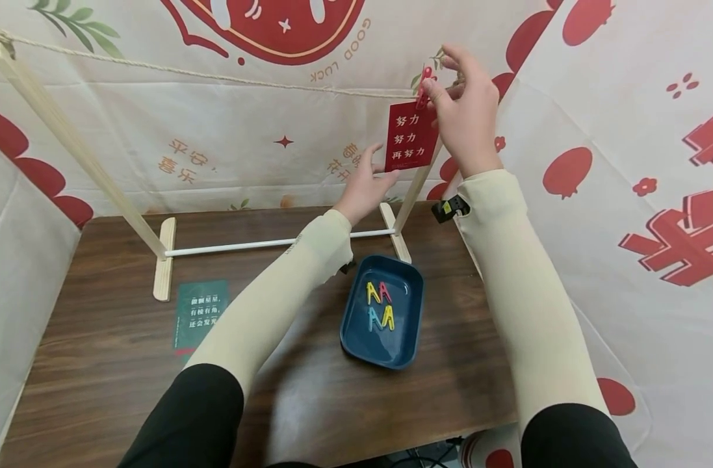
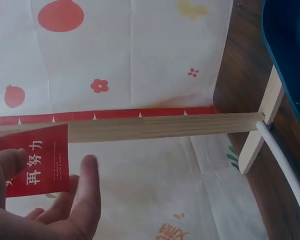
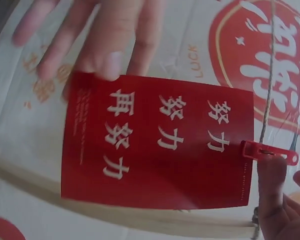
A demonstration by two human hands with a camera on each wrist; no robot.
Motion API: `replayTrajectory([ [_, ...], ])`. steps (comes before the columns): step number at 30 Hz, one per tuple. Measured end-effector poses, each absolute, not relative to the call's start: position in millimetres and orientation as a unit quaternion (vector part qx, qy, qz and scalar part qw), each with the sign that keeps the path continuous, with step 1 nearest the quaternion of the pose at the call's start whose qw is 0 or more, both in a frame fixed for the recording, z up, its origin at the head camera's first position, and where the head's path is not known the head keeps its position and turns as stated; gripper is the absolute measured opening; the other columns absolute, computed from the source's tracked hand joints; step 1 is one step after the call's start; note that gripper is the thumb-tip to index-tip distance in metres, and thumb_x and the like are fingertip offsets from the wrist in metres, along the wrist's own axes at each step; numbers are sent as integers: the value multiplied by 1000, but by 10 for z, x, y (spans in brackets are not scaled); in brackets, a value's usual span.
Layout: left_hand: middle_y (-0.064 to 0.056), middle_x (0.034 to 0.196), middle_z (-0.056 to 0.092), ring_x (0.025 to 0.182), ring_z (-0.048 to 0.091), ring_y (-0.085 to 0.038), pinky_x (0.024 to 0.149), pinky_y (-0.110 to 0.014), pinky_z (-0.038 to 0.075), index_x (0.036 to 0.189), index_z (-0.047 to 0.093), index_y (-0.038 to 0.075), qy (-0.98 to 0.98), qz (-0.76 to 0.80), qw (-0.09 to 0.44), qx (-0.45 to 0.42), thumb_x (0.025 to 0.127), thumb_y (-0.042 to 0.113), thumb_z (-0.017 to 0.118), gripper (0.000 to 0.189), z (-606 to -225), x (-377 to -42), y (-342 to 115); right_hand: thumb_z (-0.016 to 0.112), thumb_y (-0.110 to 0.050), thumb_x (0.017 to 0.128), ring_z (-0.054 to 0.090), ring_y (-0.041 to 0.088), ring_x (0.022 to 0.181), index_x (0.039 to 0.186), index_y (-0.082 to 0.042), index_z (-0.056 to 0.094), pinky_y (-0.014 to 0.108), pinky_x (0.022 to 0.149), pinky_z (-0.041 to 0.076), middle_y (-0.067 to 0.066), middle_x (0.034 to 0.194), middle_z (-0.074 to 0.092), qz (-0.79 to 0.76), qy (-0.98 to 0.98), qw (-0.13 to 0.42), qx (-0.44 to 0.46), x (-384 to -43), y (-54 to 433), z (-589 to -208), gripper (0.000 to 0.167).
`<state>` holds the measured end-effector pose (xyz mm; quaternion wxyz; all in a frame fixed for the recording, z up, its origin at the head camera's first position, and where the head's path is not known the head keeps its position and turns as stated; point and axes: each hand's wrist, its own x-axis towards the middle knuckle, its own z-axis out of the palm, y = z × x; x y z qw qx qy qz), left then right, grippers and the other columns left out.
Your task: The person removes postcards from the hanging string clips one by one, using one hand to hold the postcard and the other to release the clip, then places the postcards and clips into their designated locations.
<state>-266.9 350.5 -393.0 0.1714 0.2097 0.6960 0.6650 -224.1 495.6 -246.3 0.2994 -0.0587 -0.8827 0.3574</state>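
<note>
A red card (image 1: 411, 136) with white characters hangs from a string (image 1: 216, 75) stretched across the top of a wooden rack. A red clip (image 1: 424, 83) fastens it there. My right hand (image 1: 452, 88) pinches this clip at the string, and the right wrist view shows the red clip (image 3: 267, 151) biting the edge of the card (image 3: 157, 142). Below it, my left hand (image 1: 370, 175) reaches up with straight fingers that touch the card's lower left corner. The left wrist view shows those fingers (image 2: 87, 185) spread beside the card (image 2: 37, 165).
A dark blue tray (image 1: 405, 351) with several coloured clips sits on the brown table between my arms. A green card (image 1: 198, 315) lies at the left. The rack's wooden posts (image 1: 69, 140), feet and a white rod (image 1: 274, 243) stand behind. A patterned cloth surrounds the table.
</note>
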Motion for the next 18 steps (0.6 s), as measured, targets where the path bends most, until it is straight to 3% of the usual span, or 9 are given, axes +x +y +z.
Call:
replayTrajectory([
  [3, -12, 138, 64, 114, 69, -23, 93, -44, 63, 170, 26, 25, 689, 673, 156, 218, 110, 27, 69, 74, -3936, -2644, 3527, 69, -30, 108, 72, 17, 95, 162, -33, 51, 23, 74, 59, -4, 150, 63, 411, -871, 258, -83, -2299, 4992, -2432, 57],
  [9, -7, 116, 67, 101, 70, -22, 80, -32, 63, 165, 37, 20, 715, 651, 118, 225, 109, 25, 70, 65, -3906, -2598, 3526, 71, -25, 106, 68, 13, 84, 157, -26, 59, 22, 74, 57, 7, 136, 70, 473, -840, 243, -110, -2381, 4968, -2390, 53],
  [18, -6, 109, 64, 94, 68, -17, 79, -26, 62, 158, 50, 18, 744, 617, 92, 242, 110, 20, 67, 51, -3863, -2524, 3500, 74, -28, 104, 66, 10, 70, 147, -21, 70, 16, 70, 58, 3, 122, 68, 492, -830, 233, -119, -2389, 4968, -2373, 44],
])
